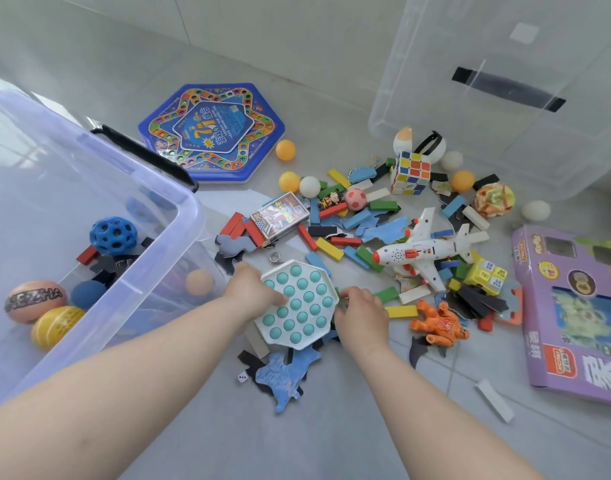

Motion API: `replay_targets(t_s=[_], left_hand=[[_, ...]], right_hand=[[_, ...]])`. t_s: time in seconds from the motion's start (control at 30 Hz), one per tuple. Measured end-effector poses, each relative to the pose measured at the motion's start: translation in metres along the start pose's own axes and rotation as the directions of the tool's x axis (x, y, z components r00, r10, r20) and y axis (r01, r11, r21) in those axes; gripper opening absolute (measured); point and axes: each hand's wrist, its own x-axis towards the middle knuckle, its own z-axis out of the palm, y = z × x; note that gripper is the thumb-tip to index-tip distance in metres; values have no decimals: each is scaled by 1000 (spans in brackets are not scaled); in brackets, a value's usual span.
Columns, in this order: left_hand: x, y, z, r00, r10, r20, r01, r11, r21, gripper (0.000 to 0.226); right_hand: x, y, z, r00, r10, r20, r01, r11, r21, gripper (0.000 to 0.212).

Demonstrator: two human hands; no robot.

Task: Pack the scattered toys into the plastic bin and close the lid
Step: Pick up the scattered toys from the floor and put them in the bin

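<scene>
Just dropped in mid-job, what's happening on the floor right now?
A person is picking up toys. The left hand and right hand hold the pop toy by opposite edges, over the blocks. The bin on the left is open and holds a few balls. The plane, cube and board game lie on the floor. The lid stands at upper right, off the bin.

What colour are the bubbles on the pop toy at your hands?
Teal bubbles on a white pop toy; the head view shows it best.

Bare floor (338, 434) nearside; scattered blocks (329, 249) ahead; bin wall (134, 271) at left
</scene>
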Motion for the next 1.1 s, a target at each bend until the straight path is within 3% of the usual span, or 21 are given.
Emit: replay_targets(t_s=[0.2, 0.3, 0.4, 0.47, 0.57, 0.7, 0.87, 1.1], left_hand=[[-50, 41, -26, 938, 340, -60, -345, 931, -116, 30], [-72, 53, -52, 892, 440, -103, -452, 860, -237, 32], [-89, 49, -73, 872, 483, -82, -482, 814, -323, 29], [-98, 41, -84, 872, 485, -72, -474, 798, -373, 30], [-111, 31, -101, 881, 465, -90, -453, 772, -446, 29], [-119, 23, -130, 886, 420, -196, -455, 711, -537, 20], [-104, 0, -165, 916, 258, -307, -400, 646, -650, 13], [-83, -34, -199, 951, 181, -251, -309, 501, -809, 13]], right_hand=[[-2, -8, -7, 984, -174, 45, 179, 932, -315, 34], [-2, -6, -11, 976, -215, 31, 214, 923, -319, 29], [-4, -7, -21, 977, -189, 98, 202, 968, -148, 17], [-6, -10, -29, 944, -239, 229, 267, 959, -97, 15], [-20, -17, -31, 825, -361, 434, 460, 876, -146, 17], [-38, -21, -8, 718, -504, 480, 681, 649, -338, 19], [-40, -23, 6, 698, -532, 480, 714, 563, -416, 27], [-38, -34, 16, 726, -440, 528, 686, 502, -526, 54]])
